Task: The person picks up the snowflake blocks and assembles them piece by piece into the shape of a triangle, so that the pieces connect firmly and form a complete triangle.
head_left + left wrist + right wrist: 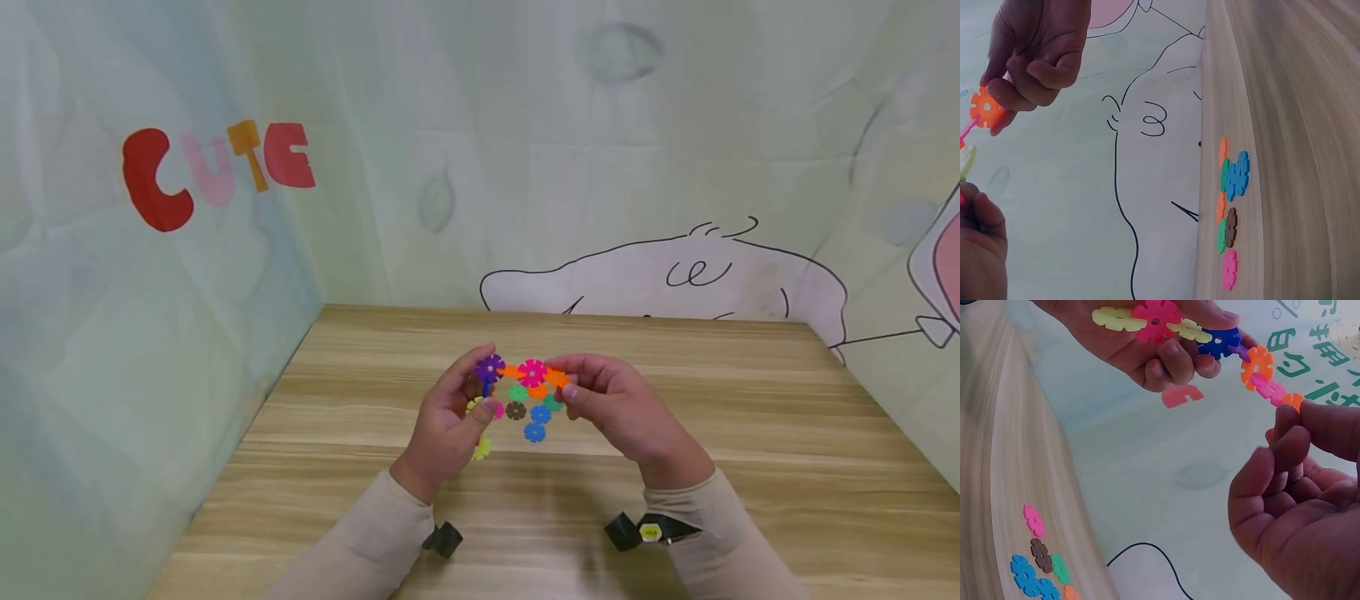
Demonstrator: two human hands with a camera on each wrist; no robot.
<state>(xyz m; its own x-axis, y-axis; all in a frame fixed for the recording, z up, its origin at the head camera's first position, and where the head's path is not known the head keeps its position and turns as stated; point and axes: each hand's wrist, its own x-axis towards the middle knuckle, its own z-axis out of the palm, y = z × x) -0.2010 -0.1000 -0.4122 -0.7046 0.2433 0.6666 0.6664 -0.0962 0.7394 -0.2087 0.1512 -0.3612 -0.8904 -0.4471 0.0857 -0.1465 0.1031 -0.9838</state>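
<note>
Both hands hold a chain of interlocking snowflake discs above the table. In the head view my left hand grips the chain's left part, below the purple disc. My right hand pinches the orange disc at the right end between thumb and index finger, beside a pink disc. The right wrist view shows the rest: a yellow disc, a red disc, another yellow and a blue disc at my left fingers, then purple, orange, pink and orange.
Several loose discs lie on the wooden table under the chain, among them a brown disc, a green disc and a blue disc. A printed cloth wall stands behind the table and at its left.
</note>
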